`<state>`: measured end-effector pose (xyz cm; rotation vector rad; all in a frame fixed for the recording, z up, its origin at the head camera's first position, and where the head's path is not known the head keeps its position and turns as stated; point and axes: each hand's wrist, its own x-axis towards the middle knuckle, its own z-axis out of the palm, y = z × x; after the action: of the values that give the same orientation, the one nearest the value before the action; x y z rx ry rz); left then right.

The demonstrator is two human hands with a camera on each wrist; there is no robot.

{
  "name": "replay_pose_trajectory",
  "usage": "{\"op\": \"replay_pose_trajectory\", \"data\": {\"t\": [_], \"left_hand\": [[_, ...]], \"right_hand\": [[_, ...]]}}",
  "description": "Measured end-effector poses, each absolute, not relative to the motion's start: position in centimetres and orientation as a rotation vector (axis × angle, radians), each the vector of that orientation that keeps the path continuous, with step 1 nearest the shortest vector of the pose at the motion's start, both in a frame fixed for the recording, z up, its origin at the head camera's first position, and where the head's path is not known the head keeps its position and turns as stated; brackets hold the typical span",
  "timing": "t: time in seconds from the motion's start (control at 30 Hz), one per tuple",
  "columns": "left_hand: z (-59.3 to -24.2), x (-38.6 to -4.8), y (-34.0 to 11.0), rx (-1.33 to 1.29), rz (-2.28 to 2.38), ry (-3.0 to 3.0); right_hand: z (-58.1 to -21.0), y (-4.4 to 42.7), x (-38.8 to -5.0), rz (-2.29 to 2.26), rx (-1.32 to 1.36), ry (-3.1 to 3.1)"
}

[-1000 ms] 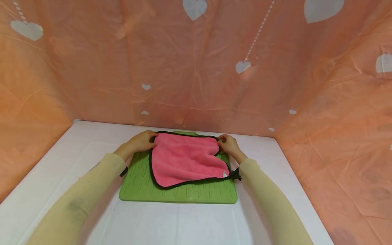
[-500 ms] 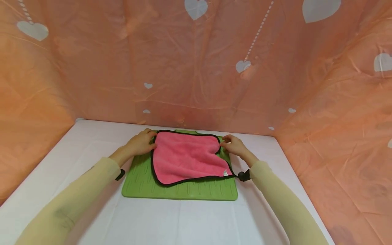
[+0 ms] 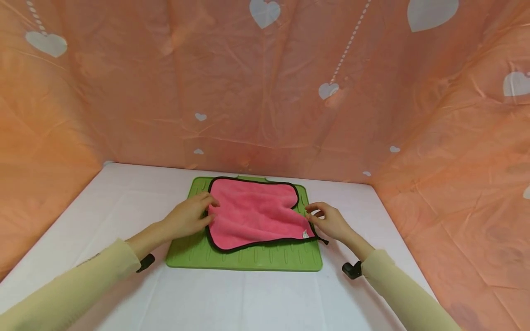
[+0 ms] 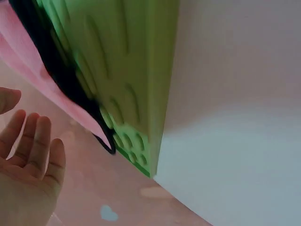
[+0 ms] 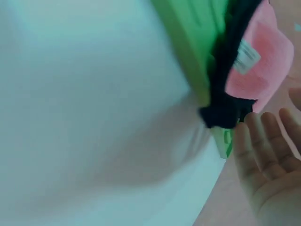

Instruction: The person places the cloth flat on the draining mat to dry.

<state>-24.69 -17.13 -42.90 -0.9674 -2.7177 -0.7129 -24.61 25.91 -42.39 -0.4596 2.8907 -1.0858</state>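
Observation:
A pink cloth point(image 3: 252, 211) with black edging lies spread on a green ribbed mat point(image 3: 256, 262), its top right side notched and a small white tag point(image 3: 305, 234) near its lower right corner. My left hand point(image 3: 188, 216) is over the cloth's left edge, fingers relaxed and apart; in the left wrist view the left hand point(image 4: 30, 169) is clear of the pink cloth point(image 4: 61, 96). At the cloth's lower right side is my right hand point(image 3: 329, 221), fingers loosely bent. The right wrist view shows the right hand point(image 5: 270, 165) beside the cloth's black corner point(image 5: 223, 110), holding nothing.
The mat lies on a white-covered table point(image 3: 198, 299). Behind it and at both sides hang orange sheets point(image 3: 265, 101) printed with pale hearts. A black wrist strap piece shows under each sleeve.
Both hands have left the cloth's upper corners and come down toward me, the right one also moving outward. The cloth has hardly changed in shape.

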Motion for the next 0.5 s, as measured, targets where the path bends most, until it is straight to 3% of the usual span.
{"op": "replay_pose_trajectory", "data": {"t": [0.5], "left_hand": [[-44.3,-20.6,-17.1,-1.344,-0.843,-2.792]], "right_hand": [[-44.7,27.6,-21.3,-1.010,-0.919,2.804]]}}
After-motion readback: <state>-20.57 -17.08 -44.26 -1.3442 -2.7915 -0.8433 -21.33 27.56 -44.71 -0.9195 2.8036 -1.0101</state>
